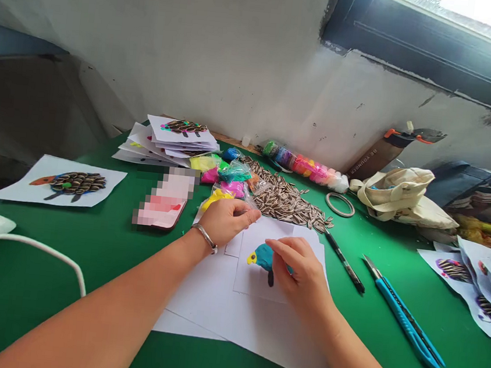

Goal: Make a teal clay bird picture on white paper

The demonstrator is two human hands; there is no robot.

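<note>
My left hand (228, 223), with a silver bracelet (205, 237) on its wrist, hangs just over the paper with its fingers curled against the thumb. Anything between them is hidden. My right hand (300, 269) has its fingertips on a teal clay figure (264, 257) with a yellow beak and a dark leg, which covers part of it. That figure lies on a white paper card (261, 285), itself on larger white sheets (211, 303). A heap of striped sunflower seeds (285, 199) lies just beyond my left fingertips, next to bags of coloured clay (231, 176).
A green mat (59, 322) covers the table. To the right lie a blue utility knife (404, 318) and a black craft knife (345, 262). A pixelated phone (165, 199), seed-decorated cards (166, 143), a white cable (32, 249) and a cloth bag (402, 194) surround the work.
</note>
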